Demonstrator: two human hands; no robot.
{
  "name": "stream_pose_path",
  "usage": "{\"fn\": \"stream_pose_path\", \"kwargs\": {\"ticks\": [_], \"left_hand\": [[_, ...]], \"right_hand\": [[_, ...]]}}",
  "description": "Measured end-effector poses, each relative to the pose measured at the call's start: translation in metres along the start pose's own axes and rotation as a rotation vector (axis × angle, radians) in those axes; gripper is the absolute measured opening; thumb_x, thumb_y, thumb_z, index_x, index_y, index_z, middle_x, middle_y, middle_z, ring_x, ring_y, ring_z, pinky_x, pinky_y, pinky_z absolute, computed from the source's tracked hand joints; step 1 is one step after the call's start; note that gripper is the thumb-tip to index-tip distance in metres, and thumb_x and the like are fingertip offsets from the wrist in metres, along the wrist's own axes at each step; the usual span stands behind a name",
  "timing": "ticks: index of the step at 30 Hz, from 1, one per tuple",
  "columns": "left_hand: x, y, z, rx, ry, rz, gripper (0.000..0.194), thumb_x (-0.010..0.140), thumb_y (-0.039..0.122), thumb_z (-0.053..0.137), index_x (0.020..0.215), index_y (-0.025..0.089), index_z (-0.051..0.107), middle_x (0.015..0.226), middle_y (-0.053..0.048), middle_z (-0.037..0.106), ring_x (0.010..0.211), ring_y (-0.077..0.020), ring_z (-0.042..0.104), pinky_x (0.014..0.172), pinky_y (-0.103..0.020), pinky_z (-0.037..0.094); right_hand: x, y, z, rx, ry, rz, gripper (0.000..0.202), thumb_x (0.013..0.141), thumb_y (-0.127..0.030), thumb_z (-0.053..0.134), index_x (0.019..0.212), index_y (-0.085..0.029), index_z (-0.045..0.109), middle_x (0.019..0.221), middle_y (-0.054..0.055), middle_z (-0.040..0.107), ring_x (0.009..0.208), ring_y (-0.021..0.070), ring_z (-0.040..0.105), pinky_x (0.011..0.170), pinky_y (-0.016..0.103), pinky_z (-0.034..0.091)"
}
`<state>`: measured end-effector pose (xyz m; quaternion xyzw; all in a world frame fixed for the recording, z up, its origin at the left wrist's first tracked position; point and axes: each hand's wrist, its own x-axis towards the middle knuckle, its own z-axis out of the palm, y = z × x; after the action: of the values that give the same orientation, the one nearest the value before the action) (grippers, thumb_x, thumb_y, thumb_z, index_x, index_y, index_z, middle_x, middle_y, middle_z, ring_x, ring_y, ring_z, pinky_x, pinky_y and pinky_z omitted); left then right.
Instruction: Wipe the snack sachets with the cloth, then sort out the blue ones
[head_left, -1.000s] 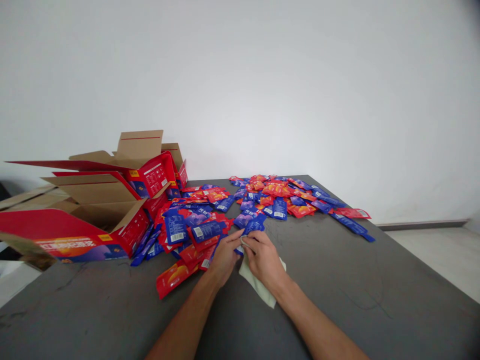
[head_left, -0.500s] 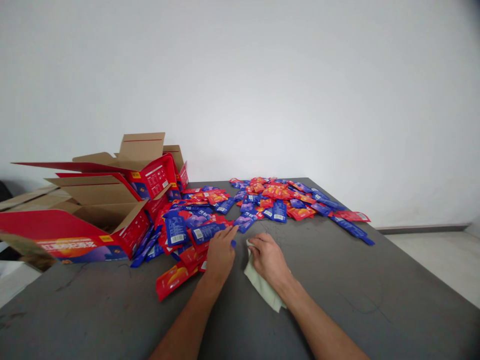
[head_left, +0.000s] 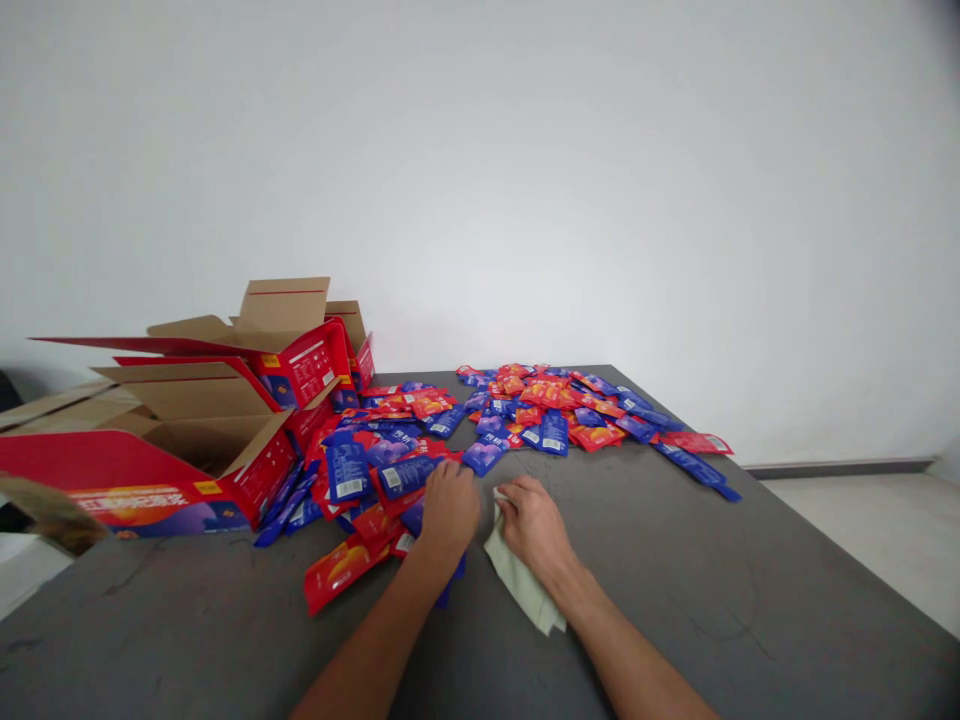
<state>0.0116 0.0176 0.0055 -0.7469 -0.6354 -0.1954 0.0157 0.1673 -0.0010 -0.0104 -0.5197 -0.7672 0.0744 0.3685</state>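
Observation:
My right hand (head_left: 534, 525) is closed on a pale green cloth (head_left: 521, 585), which hangs down onto the dark table. Just left of it, my left hand (head_left: 452, 508) has its fingers curled down at the right edge of a pile of red and blue packets (head_left: 349, 472). Part of a blue packet (head_left: 444, 594) shows beneath the left hand and wrist; the fingertips are hidden, so their hold on it cannot be made out. A red packet (head_left: 345, 570) lies at the near side of the pile.
Open red cardboard boxes (head_left: 262, 470) stand along the left side of the dark table (head_left: 637, 590). A second heap of red and blue packets (head_left: 551, 400) lies at the back, trailing right. A white wall (head_left: 525, 180) rises behind.
My left hand has curled its fingers, which were pointing forward, and a blue packet now shows under its wrist. My right hand still grips the cloth. The view has shifted slightly.

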Motion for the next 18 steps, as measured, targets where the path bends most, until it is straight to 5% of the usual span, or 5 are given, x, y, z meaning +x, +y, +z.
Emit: {"fn": "stream_pose_path", "kwargs": {"ticks": [7,12,18], "left_hand": [[0.07,0.015,0.021,-0.035,-0.054,-0.019,0.032,0.089,0.006,0.042,0.111,0.012,0.064,0.116,-0.018,0.064,0.113,-0.0265,0.057,0.098,-0.037,0.04],[0.073,0.019,0.041,-0.091,-0.072,-0.12,0.033,0.087,0.007,0.047,0.118,0.009,0.06,0.11,-0.023,0.064,0.111,-0.0316,0.059,0.096,-0.043,0.04],[0.062,0.016,0.032,-0.354,-0.007,-0.109,0.039,0.08,0.005,0.052,0.116,0.016,0.06,0.119,-0.015,0.06,0.115,-0.0257,0.055,0.1,-0.036,0.039]], "right_hand": [[0.002,0.006,-0.001,0.014,0.054,0.029,0.022,0.087,-0.009,0.054,0.089,-0.021,0.073,0.089,0.007,0.066,0.091,0.0204,0.062,0.084,0.029,0.049],[0.004,0.006,-0.006,0.032,0.06,0.038,0.021,0.087,-0.009,0.053,0.083,-0.02,0.07,0.087,0.006,0.065,0.089,0.02,0.06,0.083,0.029,0.048],[0.003,0.008,-0.007,0.069,0.098,0.042,0.019,0.087,-0.011,0.055,0.084,-0.021,0.07,0.088,0.006,0.065,0.089,0.0194,0.06,0.082,0.028,0.048]]}}
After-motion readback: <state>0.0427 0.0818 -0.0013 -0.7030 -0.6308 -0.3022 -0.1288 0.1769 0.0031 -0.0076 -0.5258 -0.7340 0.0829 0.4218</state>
